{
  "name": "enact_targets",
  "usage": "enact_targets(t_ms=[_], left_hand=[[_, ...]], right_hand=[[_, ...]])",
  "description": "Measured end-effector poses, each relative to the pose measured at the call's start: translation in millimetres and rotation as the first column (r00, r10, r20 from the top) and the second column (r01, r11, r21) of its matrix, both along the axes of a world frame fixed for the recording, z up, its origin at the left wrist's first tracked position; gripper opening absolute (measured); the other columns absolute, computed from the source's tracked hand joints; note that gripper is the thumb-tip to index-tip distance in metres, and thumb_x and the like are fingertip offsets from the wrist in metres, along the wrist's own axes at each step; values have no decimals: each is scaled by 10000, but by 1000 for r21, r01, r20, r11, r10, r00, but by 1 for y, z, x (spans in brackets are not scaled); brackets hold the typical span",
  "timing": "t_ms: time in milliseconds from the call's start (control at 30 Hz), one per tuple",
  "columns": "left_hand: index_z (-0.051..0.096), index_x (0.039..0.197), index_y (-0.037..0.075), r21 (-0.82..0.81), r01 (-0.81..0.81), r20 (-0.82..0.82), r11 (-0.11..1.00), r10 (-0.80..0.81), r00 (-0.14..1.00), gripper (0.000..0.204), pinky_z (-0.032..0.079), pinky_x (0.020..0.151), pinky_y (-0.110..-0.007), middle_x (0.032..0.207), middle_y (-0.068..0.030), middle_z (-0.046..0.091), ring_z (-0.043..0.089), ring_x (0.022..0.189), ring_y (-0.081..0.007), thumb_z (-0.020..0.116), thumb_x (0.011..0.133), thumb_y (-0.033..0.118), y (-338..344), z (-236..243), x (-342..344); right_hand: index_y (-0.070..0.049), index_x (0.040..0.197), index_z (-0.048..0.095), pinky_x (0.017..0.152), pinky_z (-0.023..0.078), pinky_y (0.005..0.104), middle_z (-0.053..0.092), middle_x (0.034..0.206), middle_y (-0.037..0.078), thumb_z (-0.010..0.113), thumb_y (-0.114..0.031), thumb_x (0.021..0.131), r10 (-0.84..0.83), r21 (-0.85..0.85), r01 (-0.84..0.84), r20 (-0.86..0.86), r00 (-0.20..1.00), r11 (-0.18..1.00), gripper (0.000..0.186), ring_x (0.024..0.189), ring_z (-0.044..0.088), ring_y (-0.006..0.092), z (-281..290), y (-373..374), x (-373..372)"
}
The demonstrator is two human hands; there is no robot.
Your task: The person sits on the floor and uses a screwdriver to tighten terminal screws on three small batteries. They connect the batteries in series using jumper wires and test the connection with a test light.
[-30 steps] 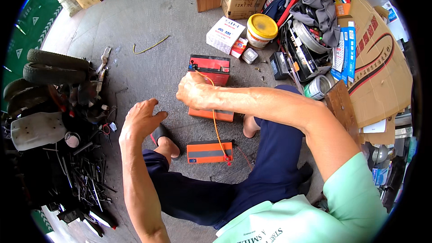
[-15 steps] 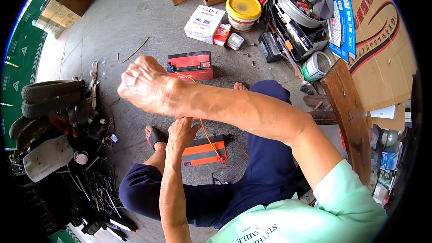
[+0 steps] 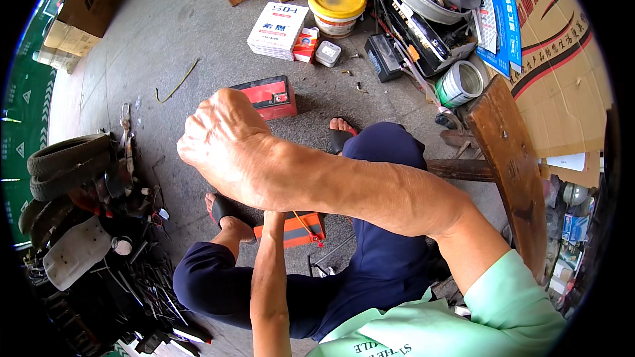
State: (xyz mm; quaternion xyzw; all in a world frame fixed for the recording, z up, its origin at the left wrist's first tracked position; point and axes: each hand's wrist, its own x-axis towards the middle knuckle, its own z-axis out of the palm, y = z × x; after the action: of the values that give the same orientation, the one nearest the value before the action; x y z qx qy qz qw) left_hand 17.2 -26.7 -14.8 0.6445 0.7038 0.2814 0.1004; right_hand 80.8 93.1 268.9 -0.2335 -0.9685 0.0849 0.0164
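My right arm reaches across from the right. My right hand [image 3: 221,142] is closed in a fist, back of the hand up, and whatever its fingers hold is hidden. Below it rises my left forearm [image 3: 269,284]; my left hand is covered by the right forearm. A red and black battery [image 3: 281,107] sits on the floor just beyond my right wrist, partly covered by it. Nearer me lies an orange and grey battery [image 3: 311,235], half hidden behind my arms. An orange wire [image 3: 301,223] runs from its terminal up under my right forearm.
A yellow-lidded bucket [image 3: 337,3], a white box [image 3: 278,30] and an open can [image 3: 460,84] stand ahead. A wooden bench [image 3: 509,165] is at my right. Old tyres [image 3: 69,162] and loose metal parts pile up on the left. A yellowish wire [image 3: 177,81] lies on the floor.
My left hand has moved up out of sight behind my right forearm. The orange wire no longer shows across the red battery. The view has shifted a little.
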Motion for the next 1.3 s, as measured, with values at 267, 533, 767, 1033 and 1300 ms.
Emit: enact_targets(t_ms=[267, 533, 767, 1033, 1300], left_hand=[[577, 1063, 29, -283, -414, 864, 865, 417, 281, 236, 521, 718, -347, 1031, -108, 645, 635, 921, -225, 553, 850, 128, -20, -8, -22], [564, 1057, 40, -142, -235, 595, 962, -107, -797, 224, 475, 855, -376, 1069, -70, 631, 588, 1017, -208, 575, 854, 133, -42, 65, -59], [572, 888, 37, -188, -501, 573, 845, -320, -754, 165, 379, 606, -260, 797, -39, 596, 479, 622, -104, 619, 869, 194, -49, 79, -69], [546, 824, 51, -253, -530, 650, 809, -263, -713, 231, 382, 610, -270, 742, -18, 557, 478, 611, -98, 651, 849, 255, -47, 86, -67], [545, 826, 63, -282, -496, 657, 821, -212, -724, 223, 392, 629, -269, 769, -13, 552, 481, 634, -95, 644, 854, 262, -48, 82, -68]], right_hand=[[-132, 782, 690, 628, 481, 295, 682, 796, 29, 641, -187, 737, 16, 11, -14, -165, 986, 1000, 86, 808, 660, 160, -8, -1, 1], [-55, 813, 648, 718, 474, 415, 655, 827, 140, 613, -143, 723, 60, -166, -98, -219, 974, 981, 131, 822, 642, 271, 1, -5, 8], [-43, 765, 653, 655, 507, 417, 642, 710, 153, 627, -223, 729, 115, -163, -173, -312, 943, 971, 185, 713, 648, 302, -12, -9, 7], [-52, 744, 659, 652, 507, 410, 642, 693, 153, 639, -238, 735, 144, -158, -191, -266, 953, 969, 187, 721, 651, 298, -13, -13, 4], [-38, 700, 652, 630, 507, 406, 637, 681, 165, 638, -216, 718, 141, -158, -187, -263, 955, 970, 180, 701, 649, 310, -13, -14, 4]])
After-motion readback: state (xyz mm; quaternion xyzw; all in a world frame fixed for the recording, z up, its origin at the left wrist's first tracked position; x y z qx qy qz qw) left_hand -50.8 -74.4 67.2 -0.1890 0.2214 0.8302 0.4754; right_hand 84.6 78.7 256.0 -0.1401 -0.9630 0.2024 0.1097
